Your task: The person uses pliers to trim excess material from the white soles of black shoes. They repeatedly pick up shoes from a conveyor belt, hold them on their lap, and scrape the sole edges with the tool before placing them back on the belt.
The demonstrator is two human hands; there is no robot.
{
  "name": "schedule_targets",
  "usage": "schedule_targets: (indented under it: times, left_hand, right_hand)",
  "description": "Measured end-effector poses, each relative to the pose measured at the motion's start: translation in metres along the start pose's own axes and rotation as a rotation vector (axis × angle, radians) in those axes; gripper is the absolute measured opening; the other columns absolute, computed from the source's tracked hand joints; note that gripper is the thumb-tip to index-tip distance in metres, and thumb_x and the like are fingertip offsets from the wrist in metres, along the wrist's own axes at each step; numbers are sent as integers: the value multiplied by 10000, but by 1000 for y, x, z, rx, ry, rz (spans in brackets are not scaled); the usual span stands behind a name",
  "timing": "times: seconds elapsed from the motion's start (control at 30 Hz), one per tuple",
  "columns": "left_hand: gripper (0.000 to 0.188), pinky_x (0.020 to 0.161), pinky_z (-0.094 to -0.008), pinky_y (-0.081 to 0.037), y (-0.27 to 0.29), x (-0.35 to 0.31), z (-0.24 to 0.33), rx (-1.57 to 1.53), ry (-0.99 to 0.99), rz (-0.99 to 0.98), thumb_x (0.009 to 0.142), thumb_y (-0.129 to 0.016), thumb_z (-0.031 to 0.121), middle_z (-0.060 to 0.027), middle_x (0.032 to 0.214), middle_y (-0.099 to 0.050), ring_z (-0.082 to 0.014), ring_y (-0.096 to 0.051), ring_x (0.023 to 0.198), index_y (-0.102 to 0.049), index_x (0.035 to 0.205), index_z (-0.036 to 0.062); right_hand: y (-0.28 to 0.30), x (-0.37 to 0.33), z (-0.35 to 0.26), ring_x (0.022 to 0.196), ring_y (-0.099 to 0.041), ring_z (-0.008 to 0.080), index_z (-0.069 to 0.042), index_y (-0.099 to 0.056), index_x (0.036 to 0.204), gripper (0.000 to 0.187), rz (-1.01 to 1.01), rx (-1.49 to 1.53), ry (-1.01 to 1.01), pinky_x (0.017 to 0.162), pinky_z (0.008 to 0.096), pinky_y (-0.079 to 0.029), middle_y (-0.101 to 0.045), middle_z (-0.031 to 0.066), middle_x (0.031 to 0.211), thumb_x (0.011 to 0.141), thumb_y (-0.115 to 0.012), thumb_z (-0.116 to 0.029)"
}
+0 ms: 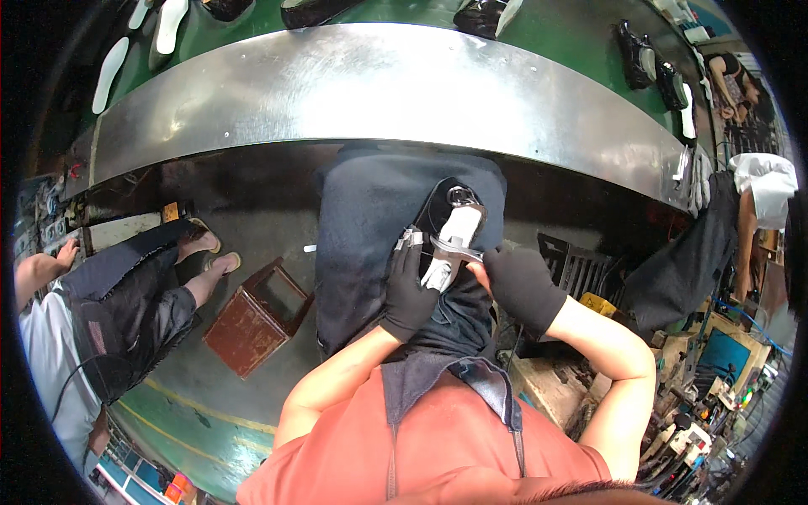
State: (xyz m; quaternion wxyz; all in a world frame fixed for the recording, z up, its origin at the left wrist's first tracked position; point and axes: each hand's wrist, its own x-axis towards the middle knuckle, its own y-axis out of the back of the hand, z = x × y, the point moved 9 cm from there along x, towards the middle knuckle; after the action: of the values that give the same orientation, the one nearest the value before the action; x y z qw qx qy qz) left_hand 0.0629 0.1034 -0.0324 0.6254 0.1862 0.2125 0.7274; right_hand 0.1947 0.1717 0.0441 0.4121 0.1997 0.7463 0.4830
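A black shoe (436,206) lies on the dark apron over my lap, with white material (461,225) showing along its opening. My left hand (408,290) wears a black glove with pale wraps on some fingertips, and it grips the near left side of the shoe. My right hand (523,284), gloved in black with some fingers bare, is closed on a curved metal hand tool (454,248). The tool's bent end reaches across the white part of the shoe. Its exact kind and the far side of the shoe are hidden from me.
Ahead runs a metal bench edge (379,88) beside a green belt (404,12) carrying black shoes (635,55) and white insoles (110,76). A brown wooden stool (252,324) stands left, near a seated co-worker (135,311). Machinery and tools (694,438) crowd the right.
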Motion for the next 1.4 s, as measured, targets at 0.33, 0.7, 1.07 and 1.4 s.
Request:
schedule_targets:
  times: [0.33,0.7,1.07,1.4]
  left_hand:
    - [597,1134,-465,-221,4,30,-39,-117,-41,155,936,-525,266,-268,1416,-390,-398,-329,1357,-336,1397,-63]
    - [800,979,-456,-424,-10,61,-41,-3,157,-43,840,-640,333,-380,1303,-416,-483,-475,1188,-250,1365,-128]
    - [599,1142,-386,-205,18,-75,-56,-483,287,-228,982,-454,258,-222,1498,-263,-313,-281,1381,-233,1450,-45]
    - [485,783,-414,-514,-6,-51,-67,-345,245,-181,888,-633,279,-229,1001,-655,-357,-665,930,-425,1219,-8]
  right_hand:
    - [-31,47,28,565,-616,283,-48,-587,716,439,231,71,429,523,365,-499,-604,113,681,907,-578,-444]
    - [61,36,20,671,-647,373,-30,-670,675,529,-230,-45,247,632,451,-507,-619,219,653,914,-506,-473]
    - [-96,-31,-9,728,-611,356,15,-606,874,401,-27,760,-1,643,395,-452,-619,223,795,974,-488,-354]
    - [-89,-64,-10,637,-581,381,13,-618,883,408,-294,663,-73,600,410,-451,-599,223,729,971,-482,-361]
